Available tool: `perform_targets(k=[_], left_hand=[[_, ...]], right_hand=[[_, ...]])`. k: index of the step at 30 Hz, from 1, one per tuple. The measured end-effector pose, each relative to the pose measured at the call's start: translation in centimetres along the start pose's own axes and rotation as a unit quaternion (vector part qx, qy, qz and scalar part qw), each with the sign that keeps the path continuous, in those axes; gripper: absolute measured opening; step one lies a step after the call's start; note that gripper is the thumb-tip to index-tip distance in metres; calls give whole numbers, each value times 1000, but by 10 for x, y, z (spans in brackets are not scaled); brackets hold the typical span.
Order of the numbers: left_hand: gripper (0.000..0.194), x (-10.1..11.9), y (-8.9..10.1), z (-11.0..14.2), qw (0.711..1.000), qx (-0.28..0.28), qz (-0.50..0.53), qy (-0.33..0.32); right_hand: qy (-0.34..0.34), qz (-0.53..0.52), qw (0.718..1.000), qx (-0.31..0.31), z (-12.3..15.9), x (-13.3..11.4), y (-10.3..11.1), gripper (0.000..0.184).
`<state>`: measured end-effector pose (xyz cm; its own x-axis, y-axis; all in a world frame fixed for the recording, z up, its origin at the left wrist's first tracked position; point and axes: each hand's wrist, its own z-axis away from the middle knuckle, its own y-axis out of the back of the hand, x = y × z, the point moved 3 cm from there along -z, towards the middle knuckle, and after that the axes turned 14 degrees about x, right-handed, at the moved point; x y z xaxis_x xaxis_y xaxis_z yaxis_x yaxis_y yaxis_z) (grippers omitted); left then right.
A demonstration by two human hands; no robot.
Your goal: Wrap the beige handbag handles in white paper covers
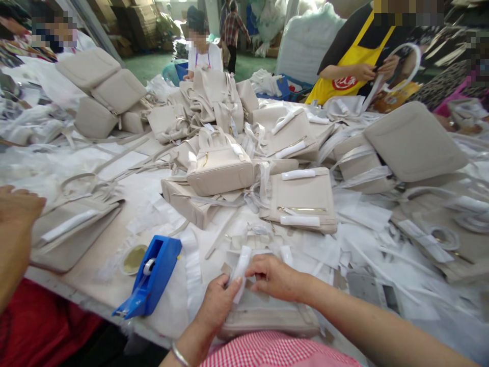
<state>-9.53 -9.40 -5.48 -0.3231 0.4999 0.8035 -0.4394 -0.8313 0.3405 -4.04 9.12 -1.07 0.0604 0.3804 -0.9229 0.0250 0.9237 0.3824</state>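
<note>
At the table's near edge a beige handbag [269,321] lies in front of me, against my checked clothing. My left hand [216,306] is closed, thumb and fingers pinching a strap wrapped in white sheet [241,260] that slants up from the bag. Just right of that strap is my right hand [275,278], its fingers curled together at the edge of the wrapping; what they hold is too small to make out. Another white-wrapped strap piece [286,255] shows behind my right hand. Left of my hands stands a blue tape dispenser [158,275] with a roll in it.
A tape roll [134,259] lies beside the dispenser. Beige bags [301,196] with white-wrapped parts are heaped across the middle; white sheets [355,209] and a grey device [372,293] lie right. Another person's hand [19,219] reaches in at left by a bag [76,229]. Co-workers stand opposite.
</note>
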Motion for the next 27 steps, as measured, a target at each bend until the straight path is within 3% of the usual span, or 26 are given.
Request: perform_targets(k=[3,7,10,13,19,23,27], left_hand=[[47,-5,0,-1,1000,-21,12,7],[51,-10,-1,0,997,-24,58,52],[49,-6,-3,2,990,-35,109,78],[48,-1,-2,3,983,-47,144,102],[45,1,-3,3,969,-83,195,128],[42,0,-6,1,985,-62,129,98],[30,10,-5,0,1000,-8,-21,-12]], right_hand=[[124,63,990,-29,-7,-8,0,18],[163,205,965,4,-6,5,7,24],[204,312,926,-53,5,14,3,20],[224,335,912,-70,13,15,-6,21],[303,275,912,-30,15,12,-12,26],[283,238,929,-6,6,5,-8,31],[315,289,902,-65,-10,-10,-12,19]])
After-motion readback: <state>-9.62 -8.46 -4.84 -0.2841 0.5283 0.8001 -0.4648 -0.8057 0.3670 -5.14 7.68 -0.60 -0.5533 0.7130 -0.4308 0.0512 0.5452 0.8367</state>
